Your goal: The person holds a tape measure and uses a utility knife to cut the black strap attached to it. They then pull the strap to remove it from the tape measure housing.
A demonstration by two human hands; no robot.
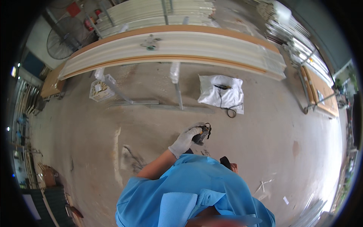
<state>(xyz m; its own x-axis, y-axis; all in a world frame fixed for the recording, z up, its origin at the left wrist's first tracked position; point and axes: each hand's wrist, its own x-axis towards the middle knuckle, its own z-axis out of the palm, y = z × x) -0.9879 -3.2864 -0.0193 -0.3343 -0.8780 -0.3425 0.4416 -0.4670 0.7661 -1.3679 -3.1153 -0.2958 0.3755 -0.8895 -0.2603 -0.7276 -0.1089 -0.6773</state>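
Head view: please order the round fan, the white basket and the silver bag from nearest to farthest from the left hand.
From the left hand:
1. Silver bag, ahead and slightly right.
2. White basket, ahead and left.
3. Round fan, far upper left of picture.

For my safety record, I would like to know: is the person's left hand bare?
No, the left hand wears a pale glove and holds a dark device.

Small dark tool [201, 136], tilted, in left grip [186, 140].
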